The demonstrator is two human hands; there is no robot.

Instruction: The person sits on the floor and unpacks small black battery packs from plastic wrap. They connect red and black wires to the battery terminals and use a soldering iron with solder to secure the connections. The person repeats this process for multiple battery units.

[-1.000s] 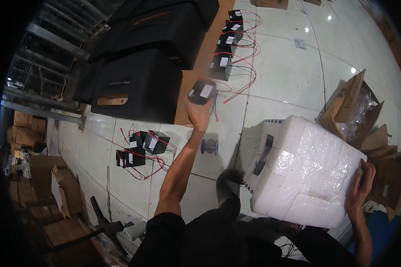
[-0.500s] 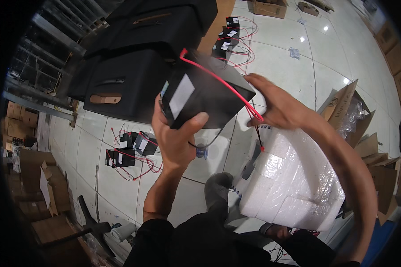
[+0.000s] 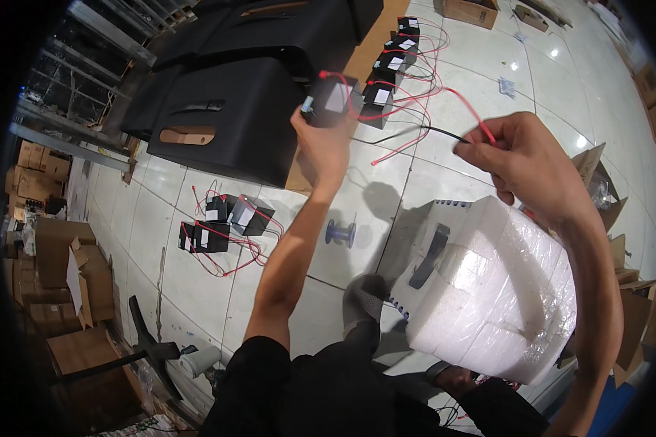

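Note:
My left hand (image 3: pixel 321 149) grips a black battery (image 3: pixel 337 98) with a pale label, slightly blurred, held beside a row of similar batteries (image 3: pixel 392 63) that trail red and black leads. Out to the right, my right hand (image 3: pixel 517 156) pinches the ends of a red wire (image 3: pixel 470 109) and a black wire (image 3: pixel 448 133). Below it lies a white foam block wrapped in clear plastic (image 3: pixel 492 291), on a case with a dark handle (image 3: pixel 428 255). A second group of batteries (image 3: pixel 211 237) lies at the left, and a small blue spool (image 3: pixel 340 233) stands between.
Large black cases (image 3: pixel 219 138) sit on cardboard (image 3: pixel 299 175) at the upper left. Metal shelving (image 3: pixel 87 58) lines the left edge, above cardboard boxes (image 3: pixel 73 247). An opened box (image 3: pixel 601 189) is at the right. My foot (image 3: pixel 361 298) rests on the tiled floor (image 3: pixel 306 284).
My right hand left the foam block, touched the battery, then drew the wires up to the right. My left hand lifted the battery close, then moved it away toward the row.

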